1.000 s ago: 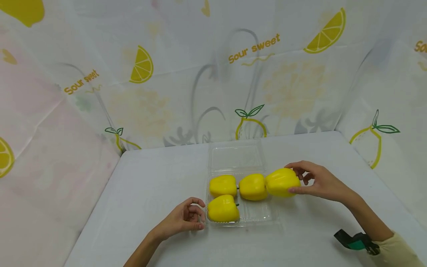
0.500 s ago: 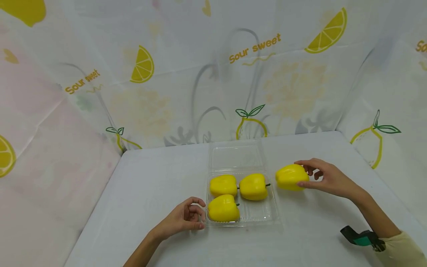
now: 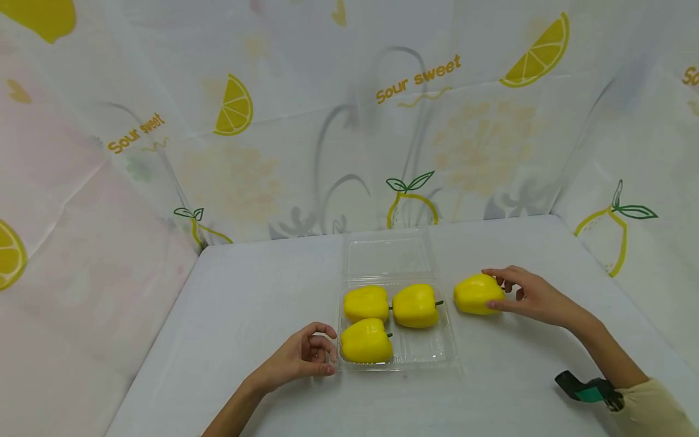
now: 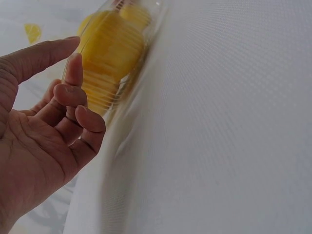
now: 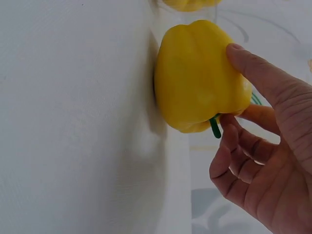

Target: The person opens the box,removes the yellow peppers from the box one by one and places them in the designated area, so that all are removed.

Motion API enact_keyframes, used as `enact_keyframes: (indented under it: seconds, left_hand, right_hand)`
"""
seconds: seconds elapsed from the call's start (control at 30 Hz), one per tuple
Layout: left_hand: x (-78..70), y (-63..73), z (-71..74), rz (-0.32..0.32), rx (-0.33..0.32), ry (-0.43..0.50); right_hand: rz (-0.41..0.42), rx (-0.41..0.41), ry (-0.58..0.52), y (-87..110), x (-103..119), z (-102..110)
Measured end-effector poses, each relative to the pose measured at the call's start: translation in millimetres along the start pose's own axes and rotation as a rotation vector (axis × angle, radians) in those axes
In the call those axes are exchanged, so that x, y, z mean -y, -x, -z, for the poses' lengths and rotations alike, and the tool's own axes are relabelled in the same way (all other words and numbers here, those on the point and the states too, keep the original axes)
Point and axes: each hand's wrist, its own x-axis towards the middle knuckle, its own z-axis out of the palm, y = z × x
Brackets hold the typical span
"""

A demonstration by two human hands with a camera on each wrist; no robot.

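Note:
My right hand (image 3: 532, 294) holds a yellow bell pepper (image 3: 476, 295) between thumb and fingers, down at the white table to the right of the clear plastic clamshell box (image 3: 431, 354). In the right wrist view this bell pepper (image 5: 200, 75) shows its green stem towards the palm, and the thumb lies on its side. Inside the box are three more yellow peppers: one at back left (image 3: 366, 303), one at back right (image 3: 416, 305) and one at front left (image 3: 366, 342). My left hand (image 3: 300, 355) is at the box's left wall, fingers loosely bent, fingertips right at the rim.
The box's transparent lid (image 3: 388, 258) lies folded back behind it. A white cloth with lemon prints (image 3: 349, 121) hangs as walls around the back and sides of the table (image 3: 262, 273). A black and green strap (image 3: 590, 391) is on the right forearm.
My right hand has carried its bell pepper from the box's right edge out to the right, then lowered it to the table. The left hand has stayed at the box.

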Motion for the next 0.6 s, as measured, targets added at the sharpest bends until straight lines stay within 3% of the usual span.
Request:
enact_keyframes:
  seconds: [0.3, 0.6]
  left_hand:
    - [-1.0, -0.4, -0.1, 0.006, -0.004, -0.009]
    - [-0.1, -0.9, 0.1, 0.008, -0.005, -0.006]
  right_hand:
    - [-0.005, -0.012, 0.028, -0.7, 6, -3]
    - [-0.23, -0.032, 0.115, -7.0, 13, -11]
